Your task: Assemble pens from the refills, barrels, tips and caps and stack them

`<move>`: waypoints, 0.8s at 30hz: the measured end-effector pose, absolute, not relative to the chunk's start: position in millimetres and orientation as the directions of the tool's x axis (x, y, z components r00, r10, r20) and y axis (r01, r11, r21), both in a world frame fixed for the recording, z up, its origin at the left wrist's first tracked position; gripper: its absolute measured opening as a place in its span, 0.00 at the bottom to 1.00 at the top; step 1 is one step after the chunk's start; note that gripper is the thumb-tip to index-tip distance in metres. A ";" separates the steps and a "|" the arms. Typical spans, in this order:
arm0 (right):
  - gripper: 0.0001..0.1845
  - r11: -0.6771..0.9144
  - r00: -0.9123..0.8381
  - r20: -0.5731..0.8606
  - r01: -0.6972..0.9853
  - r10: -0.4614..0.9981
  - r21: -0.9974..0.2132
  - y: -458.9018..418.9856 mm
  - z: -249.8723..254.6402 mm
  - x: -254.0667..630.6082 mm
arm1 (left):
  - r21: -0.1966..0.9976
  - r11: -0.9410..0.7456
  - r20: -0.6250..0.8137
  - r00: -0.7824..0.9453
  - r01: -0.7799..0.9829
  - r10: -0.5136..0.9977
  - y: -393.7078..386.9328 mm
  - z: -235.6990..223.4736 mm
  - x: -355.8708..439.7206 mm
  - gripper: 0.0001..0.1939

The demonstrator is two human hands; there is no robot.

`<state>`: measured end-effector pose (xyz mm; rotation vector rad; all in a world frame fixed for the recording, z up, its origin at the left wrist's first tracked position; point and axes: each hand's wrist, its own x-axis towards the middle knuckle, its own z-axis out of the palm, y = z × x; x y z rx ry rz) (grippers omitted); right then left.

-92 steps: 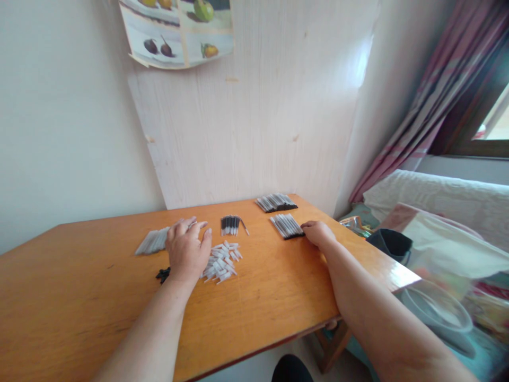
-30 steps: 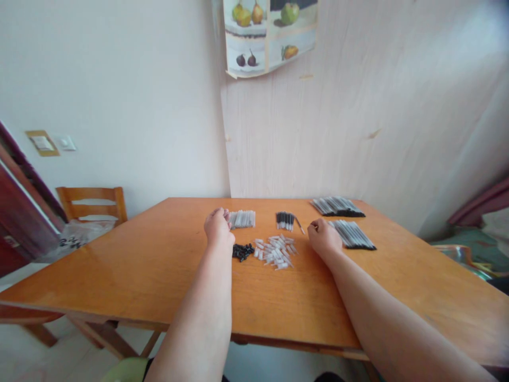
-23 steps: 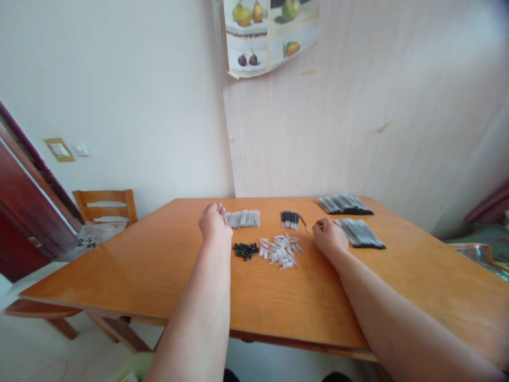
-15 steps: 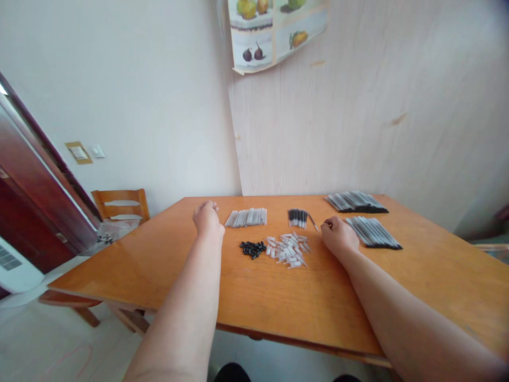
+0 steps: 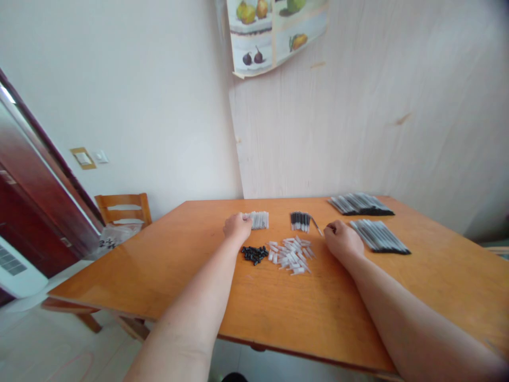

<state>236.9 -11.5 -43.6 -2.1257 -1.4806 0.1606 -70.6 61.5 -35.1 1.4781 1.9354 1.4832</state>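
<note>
My left hand [image 5: 237, 228] is at the left end of a row of clear plastic pen barrels [image 5: 260, 220], covering some of them. Its fingers are curled together over the barrels, and what they pinch is hidden. My right hand [image 5: 344, 240] rests on the table, closed, with its fingers curled in; anything inside cannot be made out. Just left of it lies a single slanted pen refill [image 5: 317, 225], beside a row of dark refills [image 5: 300, 221]. Between my hands are a heap of small black caps [image 5: 255, 254] and a heap of white pen tips [image 5: 292, 254].
Bundles of grey-clear pens with black ends lie at the right, a near bundle [image 5: 379, 236] and a far bundle [image 5: 360, 203]. The wooden table [image 5: 191, 239] meets the wall behind. A chair [image 5: 122, 208] with a plastic bag [image 5: 119, 233] stands at the left.
My left hand has moved right and down, from beside the row of clear barrels onto its left end. My right hand stays almost where it was.
</note>
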 end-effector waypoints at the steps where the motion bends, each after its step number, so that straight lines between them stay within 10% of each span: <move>1: 0.20 -0.249 0.389 0.204 0.834 0.898 -0.492 -11.3 -44.1 236.9 | 0.777 -0.027 0.351 -0.398 0.629 0.847 63.2 -36.6 -68.6 0.10; 10: 0.19 -0.237 0.384 0.221 0.837 0.896 -0.494 -9.3 -47.8 238.4 | 0.431 0.043 0.403 -0.235 0.901 0.885 75.0 -44.1 -59.8 0.12; 24: 0.19 -0.244 0.395 0.214 0.827 0.894 -0.507 -6.6 -50.8 239.3 | 0.565 -0.010 0.484 -0.322 0.825 0.813 69.6 -37.6 -52.3 0.09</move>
